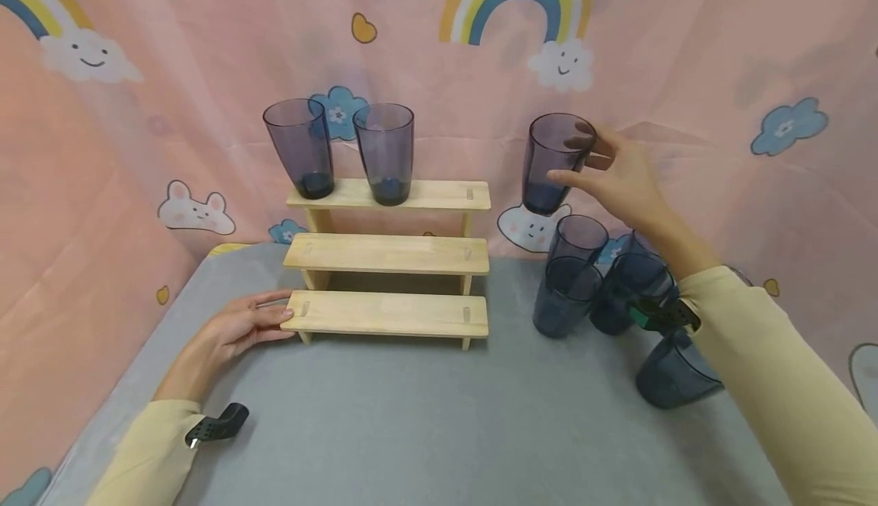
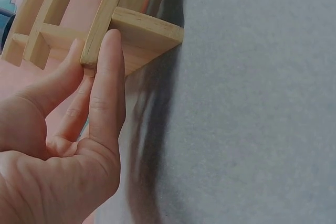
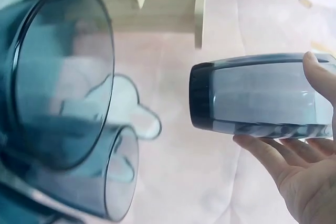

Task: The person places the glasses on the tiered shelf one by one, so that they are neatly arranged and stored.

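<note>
Right of the wooden stand (image 1: 387, 253), near other tumblers (image 1: 565, 300), holding a tinted tumbler (image 1: 545, 155) aloft in the right hand (image 1: 623, 180); at the left, pinching the lowest shelf (image 1: 387, 313) with the left hand (image 1: 243, 325).

Grey-covered tabletop (image 1: 439, 430). A pale wooden three-tier rack (image 1: 387, 252) stands left of the middle, close to the far edge, its lowest tier facing the near edge. The top tier carries one tinted glass (image 1: 299, 148) at its left end and a second glass (image 1: 386, 152) around its middle. Toward the tabletop's right side, more tinted glasses (image 1: 565, 300) are grouped, some partly hidden.
</note>
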`<state>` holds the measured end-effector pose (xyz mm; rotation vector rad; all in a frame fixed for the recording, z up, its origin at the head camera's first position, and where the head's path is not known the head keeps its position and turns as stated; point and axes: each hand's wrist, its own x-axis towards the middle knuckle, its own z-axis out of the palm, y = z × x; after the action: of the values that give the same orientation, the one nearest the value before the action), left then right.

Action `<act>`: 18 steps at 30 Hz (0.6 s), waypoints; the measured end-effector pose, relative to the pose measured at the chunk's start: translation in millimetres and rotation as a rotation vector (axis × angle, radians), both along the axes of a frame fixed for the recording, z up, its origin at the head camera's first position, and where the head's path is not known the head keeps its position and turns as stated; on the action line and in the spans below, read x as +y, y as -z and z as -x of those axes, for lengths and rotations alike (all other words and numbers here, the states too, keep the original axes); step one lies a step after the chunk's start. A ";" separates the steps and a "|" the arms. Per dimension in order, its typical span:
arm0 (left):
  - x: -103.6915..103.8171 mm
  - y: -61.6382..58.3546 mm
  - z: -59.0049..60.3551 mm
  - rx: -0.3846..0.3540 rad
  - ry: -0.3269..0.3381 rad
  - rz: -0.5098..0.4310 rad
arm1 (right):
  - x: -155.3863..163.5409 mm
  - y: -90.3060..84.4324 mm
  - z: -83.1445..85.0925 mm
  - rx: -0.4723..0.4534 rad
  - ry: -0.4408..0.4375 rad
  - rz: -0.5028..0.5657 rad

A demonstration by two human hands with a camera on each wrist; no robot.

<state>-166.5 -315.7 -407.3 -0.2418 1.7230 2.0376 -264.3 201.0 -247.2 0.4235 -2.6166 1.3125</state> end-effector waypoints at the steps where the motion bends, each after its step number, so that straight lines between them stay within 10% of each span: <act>1: -0.1 0.2 0.5 -0.001 0.003 0.000 | -3.7 -0.1 0.0 0.013 -0.005 0.001; 18: 0.0 0.4 0.0 0.008 0.021 -0.026 | -81.0 3.3 15.6 0.067 -0.086 0.119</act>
<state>-166.5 -315.7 -407.7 -0.2067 1.6960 2.0465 -279.9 120.0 -250.5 0.5561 -2.4759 1.4455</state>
